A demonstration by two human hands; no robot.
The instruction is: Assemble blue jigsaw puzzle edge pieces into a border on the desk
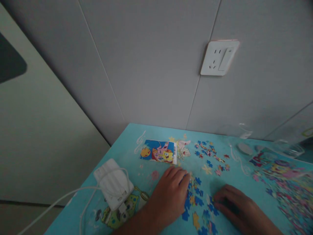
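My left hand [171,192] lies flat on the turquoise cartoon-printed table [127,137], fingertips on loose puzzle pieces [195,199] between both hands. My right hand [236,205] rests palm down to the right, fingers curled over pieces beneath it; I cannot tell whether it grips one. More loose pieces [210,156] are scattered farther back. A printed cartoon picture card [158,151] lies beyond my left hand.
A white power bank with a white cable [113,182] sits near the table's left edge. Clear plastic containers [288,148] and a plastic bag holding many pieces [290,186] occupy the right side. A wall socket [219,58] is on the grey wall behind.
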